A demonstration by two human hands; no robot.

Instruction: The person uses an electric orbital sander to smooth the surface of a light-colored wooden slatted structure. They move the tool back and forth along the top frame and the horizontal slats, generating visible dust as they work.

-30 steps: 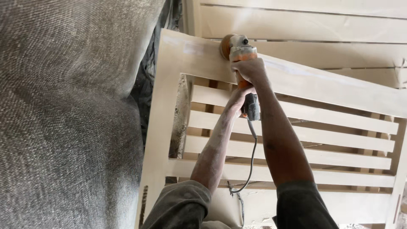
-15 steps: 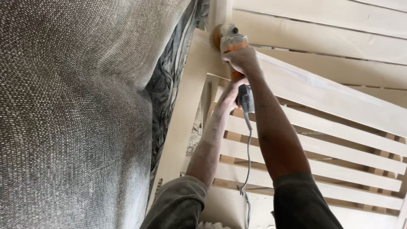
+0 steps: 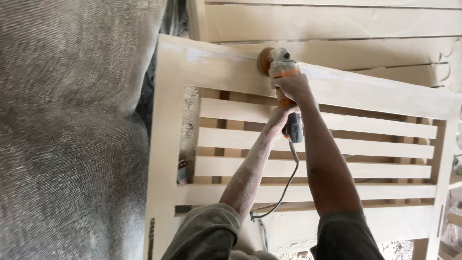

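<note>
Grey woven cloth (image 3: 72, 135) fills the whole left side, hanging in folds against the frame's left post. Pale wooden frame (image 3: 365, 94) spans the middle and right: wide top rail, four slats (image 3: 337, 147) below it, more slatted panels (image 3: 337, 24) stacked behind. Both forearms reach up from the bottom, dusty dark sleeves at the elbows. Grinder (image 3: 281, 72) sits on the top rail, left of centre, orange-and-grey body, disc (image 3: 263, 60) flat on the wood. Right hand (image 3: 293, 86) wrapped tight around the grinder's neck just behind the head. Left hand (image 3: 279, 118) closed around the rear handle, lower down over the slats. Cord (image 3: 286, 185) drops from the handle and loops down between the arms.
</note>
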